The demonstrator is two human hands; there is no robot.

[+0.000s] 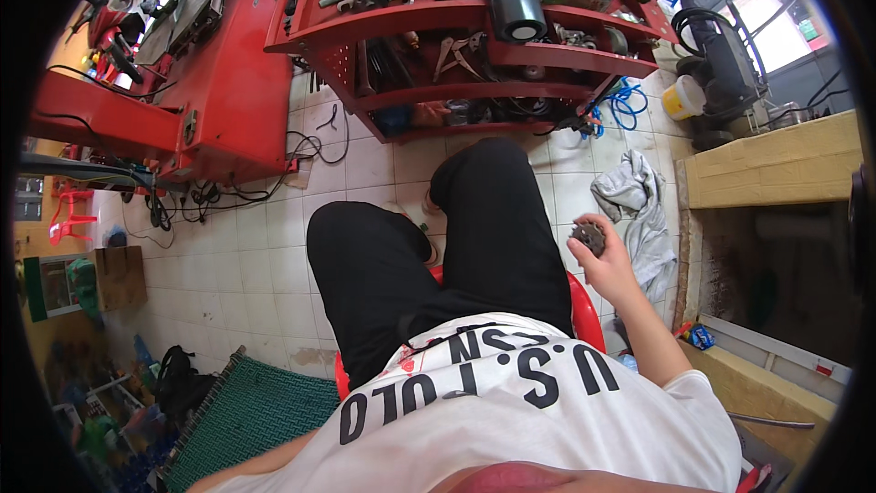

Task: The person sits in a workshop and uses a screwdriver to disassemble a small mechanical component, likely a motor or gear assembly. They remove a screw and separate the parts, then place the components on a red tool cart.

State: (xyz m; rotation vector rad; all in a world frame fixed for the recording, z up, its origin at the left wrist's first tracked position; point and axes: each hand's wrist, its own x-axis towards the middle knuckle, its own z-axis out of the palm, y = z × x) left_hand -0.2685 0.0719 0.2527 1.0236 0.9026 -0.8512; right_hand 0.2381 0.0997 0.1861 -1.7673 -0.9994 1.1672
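Observation:
My right hand [608, 267] is closed around a small dark metal part with teeth round its edge, like a gear [589, 237]. It is held beside my right knee, above the tiled floor. Fingers and thumb grip it by its rim, so part of it is hidden. Of my left side only a stretch of arm shows at the lower edge; the left hand is out of view. I am sitting on a red plastic chair [587, 312], with both legs in black trousers bent in front of me.
Ahead stands a red tool cart [411, 27] with wrenches, sockets, pliers and a can. A red machine [237, 82] with trailing cables is at the left. Grey cloth [643, 219] lies on the floor at right, near a yellow bucket [683, 98] and blue hose [625, 105]. A green mat [246, 411] is behind left.

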